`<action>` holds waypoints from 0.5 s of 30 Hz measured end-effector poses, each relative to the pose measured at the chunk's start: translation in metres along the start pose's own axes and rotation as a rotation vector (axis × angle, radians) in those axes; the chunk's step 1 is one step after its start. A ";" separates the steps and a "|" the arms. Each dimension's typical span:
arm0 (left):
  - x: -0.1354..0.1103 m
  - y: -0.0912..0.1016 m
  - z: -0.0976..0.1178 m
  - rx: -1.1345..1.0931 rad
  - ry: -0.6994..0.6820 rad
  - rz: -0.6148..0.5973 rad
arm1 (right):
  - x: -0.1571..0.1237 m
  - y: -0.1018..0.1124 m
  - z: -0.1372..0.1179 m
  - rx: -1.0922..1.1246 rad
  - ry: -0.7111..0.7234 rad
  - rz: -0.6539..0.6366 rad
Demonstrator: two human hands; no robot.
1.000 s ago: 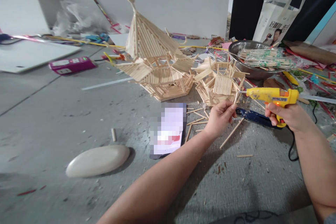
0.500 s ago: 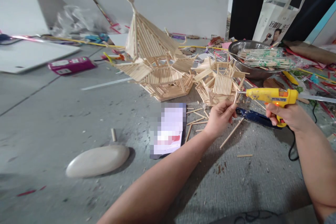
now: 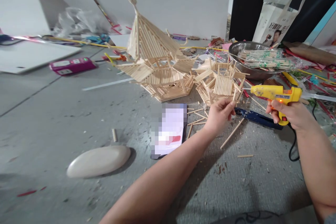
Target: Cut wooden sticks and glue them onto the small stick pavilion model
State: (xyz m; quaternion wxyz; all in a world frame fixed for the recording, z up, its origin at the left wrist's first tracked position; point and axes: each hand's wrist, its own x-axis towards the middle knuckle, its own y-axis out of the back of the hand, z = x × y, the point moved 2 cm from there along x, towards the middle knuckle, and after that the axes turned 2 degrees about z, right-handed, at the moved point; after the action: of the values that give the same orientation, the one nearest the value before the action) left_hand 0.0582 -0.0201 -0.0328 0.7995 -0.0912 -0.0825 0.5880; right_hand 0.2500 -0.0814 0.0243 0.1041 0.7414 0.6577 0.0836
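Nearest on the grey concrete floor (image 3: pixel 52 112) lies a smooth pale oval stone (image 3: pixel 98 161), with a flat phone (image 3: pixel 169 129) just beyond it. The left hand (image 3: pixel 219 113) pinches a short thin wooden stick (image 3: pixel 234 97) upright between thumb and fingertips, above loose sticks scattered on the floor. The right hand (image 3: pixel 290 115) is closed around the grip of a yellow hot glue gun (image 3: pixel 275 93), its nozzle pointing left, just beside the stick's top. A dark blue tool (image 3: pixel 258 119) lies below the gun. Behind stand a small stick-built frame (image 3: pixel 220 84), a tall stick pagoda model (image 3: pixel 154 63), a steel bowl (image 3: pixel 232 49) and a white tote bag (image 3: pixel 278 17).
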 end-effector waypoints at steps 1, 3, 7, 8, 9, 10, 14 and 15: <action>0.002 0.000 0.000 -0.010 0.016 0.009 | 0.001 0.001 0.001 0.006 0.001 -0.003; 0.007 -0.001 -0.001 -0.039 0.052 0.031 | 0.003 0.002 0.004 0.012 -0.007 0.001; 0.014 -0.003 -0.002 -0.102 0.121 0.075 | 0.006 0.000 0.006 0.026 -0.011 0.019; 0.014 -0.003 -0.002 -0.114 0.130 0.084 | 0.006 0.000 0.006 0.026 -0.009 0.022; 0.015 -0.004 -0.002 -0.127 0.135 0.092 | 0.006 0.000 0.006 0.025 -0.007 0.022; 0.015 -0.004 -0.002 -0.139 0.141 0.095 | 0.007 0.000 0.006 0.023 -0.006 0.021; 0.016 -0.005 -0.001 -0.194 0.177 0.089 | 0.008 0.001 0.006 0.022 -0.002 0.019; 0.016 -0.006 0.000 -0.211 0.190 0.086 | 0.009 0.001 0.006 0.024 -0.002 0.023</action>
State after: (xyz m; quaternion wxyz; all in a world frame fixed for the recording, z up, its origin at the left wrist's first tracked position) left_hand 0.0681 -0.0068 -0.0313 0.7636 -0.2333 -0.0639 0.5987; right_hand 0.2539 -0.0727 0.0186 0.0949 0.7502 0.6499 0.0760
